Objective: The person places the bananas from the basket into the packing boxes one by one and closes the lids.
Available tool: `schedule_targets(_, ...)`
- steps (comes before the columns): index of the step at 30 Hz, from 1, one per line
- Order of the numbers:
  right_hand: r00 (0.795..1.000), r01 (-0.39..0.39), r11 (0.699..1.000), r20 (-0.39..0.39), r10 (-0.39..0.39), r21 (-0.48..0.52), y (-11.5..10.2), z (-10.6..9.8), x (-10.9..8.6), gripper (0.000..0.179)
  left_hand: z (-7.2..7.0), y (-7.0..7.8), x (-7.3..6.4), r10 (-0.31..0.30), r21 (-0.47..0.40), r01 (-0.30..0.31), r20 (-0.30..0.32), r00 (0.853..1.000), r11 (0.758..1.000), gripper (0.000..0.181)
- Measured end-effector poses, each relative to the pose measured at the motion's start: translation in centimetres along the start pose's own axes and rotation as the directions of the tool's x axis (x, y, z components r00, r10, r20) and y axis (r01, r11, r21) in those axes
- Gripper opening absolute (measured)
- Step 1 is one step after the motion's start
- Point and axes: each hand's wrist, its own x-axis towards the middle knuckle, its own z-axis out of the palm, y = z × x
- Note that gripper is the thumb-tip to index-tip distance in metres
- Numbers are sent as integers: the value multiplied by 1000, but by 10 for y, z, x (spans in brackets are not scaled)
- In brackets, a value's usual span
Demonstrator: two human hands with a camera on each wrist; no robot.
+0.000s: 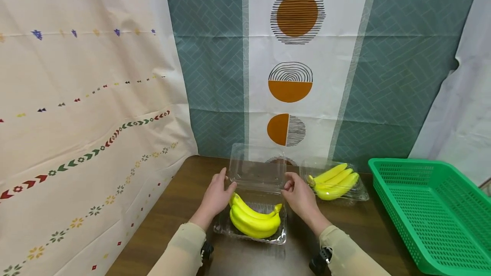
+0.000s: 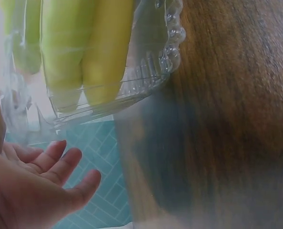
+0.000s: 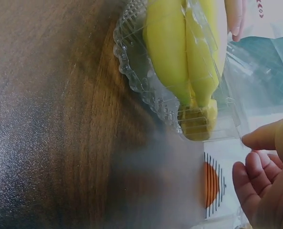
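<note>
A bunch of bananas (image 1: 255, 222) lies in the base of a clear plastic clamshell box (image 1: 284, 238), whose lid (image 1: 258, 169) stands raised behind it. At the lid's left side is my left hand (image 1: 218, 195), its fingers extended and spread from the thumb. In the left wrist view those fingers (image 2: 65, 164) show close to the clear plastic. My right hand (image 1: 301, 197) is at the lid's right edge. One fingertip (image 3: 251, 140) touches that edge in the right wrist view, while the other fingers are loosely bent and apart from the plastic.
Behind my right hand, a second clear box (image 1: 362, 195) holds more bananas (image 1: 335, 182). A green plastic basket (image 1: 402, 225) stands at the right of the brown wooden table (image 1: 165, 225). Patterned cloths (image 1: 215, 76) hang behind the table and along its left side.
</note>
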Motion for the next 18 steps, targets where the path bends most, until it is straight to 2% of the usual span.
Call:
schedule_targets(7,999,14,999,-34,-13,31,-2,-2,-2,35,-1,3,1,22,-14,-22,-7,1000,1000,72)
schedule_targets(14,1000,-5,999,-5,5,35,0,-1,-8,28,-2,0,-7,27,17,-27,-27,999,999,67)
schedule_targets(18,1000,4,999,1,-4,45,-1,-3,-11,30,-7,1,-13,28,10,-28,-21,999,1000,68)
